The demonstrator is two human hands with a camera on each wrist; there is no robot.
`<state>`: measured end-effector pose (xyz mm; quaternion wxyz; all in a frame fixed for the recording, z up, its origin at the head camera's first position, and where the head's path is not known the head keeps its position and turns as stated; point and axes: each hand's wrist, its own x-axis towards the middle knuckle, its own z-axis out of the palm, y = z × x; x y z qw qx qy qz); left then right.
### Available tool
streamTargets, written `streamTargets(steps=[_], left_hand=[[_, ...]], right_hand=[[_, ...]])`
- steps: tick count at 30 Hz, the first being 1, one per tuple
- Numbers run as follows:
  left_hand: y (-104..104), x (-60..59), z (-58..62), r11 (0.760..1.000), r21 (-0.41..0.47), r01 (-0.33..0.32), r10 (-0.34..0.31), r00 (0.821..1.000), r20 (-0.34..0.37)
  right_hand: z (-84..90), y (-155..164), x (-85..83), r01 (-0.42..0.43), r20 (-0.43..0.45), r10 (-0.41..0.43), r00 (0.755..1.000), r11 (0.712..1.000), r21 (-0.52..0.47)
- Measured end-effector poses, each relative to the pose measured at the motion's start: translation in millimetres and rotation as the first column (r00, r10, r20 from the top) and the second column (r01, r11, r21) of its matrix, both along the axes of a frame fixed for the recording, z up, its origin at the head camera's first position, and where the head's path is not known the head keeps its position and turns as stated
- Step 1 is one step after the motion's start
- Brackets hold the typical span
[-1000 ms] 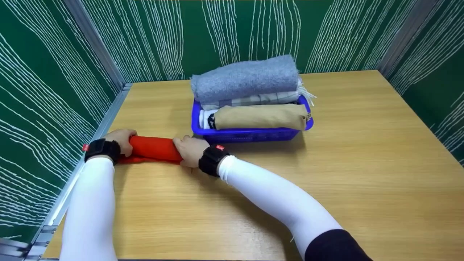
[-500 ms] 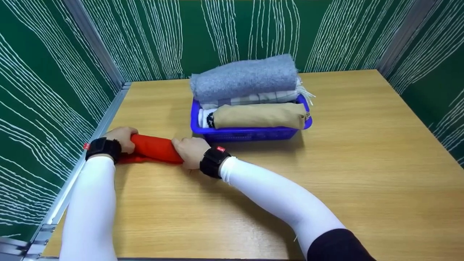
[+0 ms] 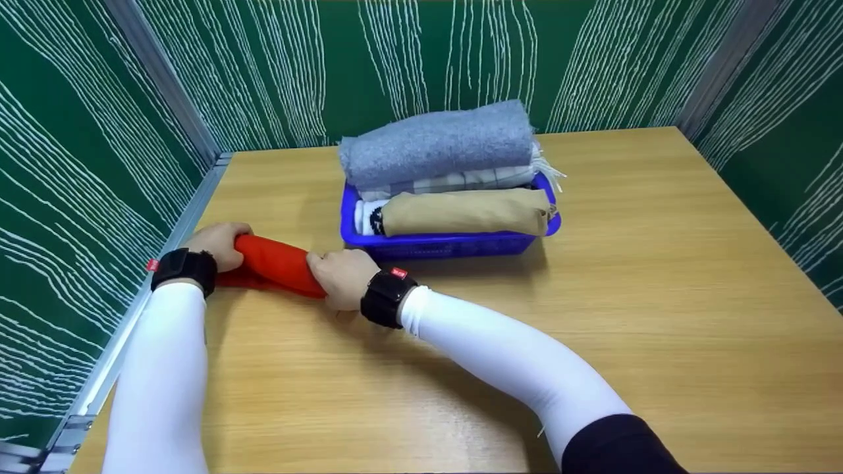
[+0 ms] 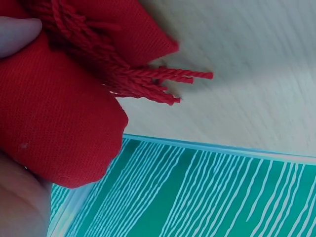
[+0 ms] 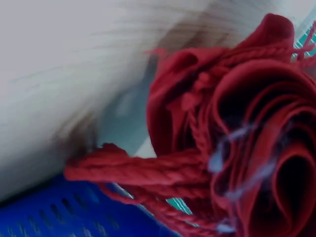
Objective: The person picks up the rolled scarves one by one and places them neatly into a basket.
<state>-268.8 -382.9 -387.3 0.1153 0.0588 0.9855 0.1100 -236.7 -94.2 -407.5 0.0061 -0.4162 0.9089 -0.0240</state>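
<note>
A rolled red scarf (image 3: 273, 263) lies across the wooden table (image 3: 593, 296) near its left edge, just in front of a blue basket (image 3: 448, 243). My left hand (image 3: 214, 245) grips the roll's left end and my right hand (image 3: 342, 276) grips its right end. The left wrist view shows the red scarf (image 4: 54, 123) and its tassels (image 4: 148, 79) over the table beside the green wall. In the right wrist view the scarf's spiral end (image 5: 256, 148) and fringe cords fill the frame, with the basket's (image 5: 49, 217) rim below.
The basket holds a grey rolled scarf (image 3: 438, 141), a plaid one (image 3: 461, 179) and a tan one (image 3: 464, 212). Green walls (image 3: 79, 164) with white lines enclose the table on three sides; a metal rail (image 3: 125, 329) runs along the left edge.
Both hands have lifted and turned the red roll slightly; its right end now sits lower and nearer me, and the roll lies more tilted.
</note>
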Motion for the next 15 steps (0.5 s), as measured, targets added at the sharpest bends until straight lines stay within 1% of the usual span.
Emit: streamTargets(steps=[4, 9, 12, 15], left_hand=[[2, -0.9, 4.1, 1.000, 0.021, -0.012, 0.012, 1.000, 0.003], [3, -0.2, 9.9, 0.997, 0.075, -0.026, 0.026, 1.000, 0.003], [3, -1.3, 12.0, 0.993, 0.110, -0.051, 0.048, 0.999, 0.024], [4, -1.2, 16.2, 0.986, 0.140, -0.087, 0.079, 0.995, 0.062]], right_hand=[[4.6, 3, 2.6, 0.005, -0.033, -0.005, 0.999, 1.000, 0.003], [11.1, 4, 6.2, 0.017, -0.052, -0.017, 0.999, 1.000, -0.003], [16.7, 6, 8.6, 0.016, -0.054, -0.016, 0.998, 1.000, -0.004], [22.9, 7, 10.1, 0.012, -0.056, -0.012, 0.998, 1.000, -0.006]])
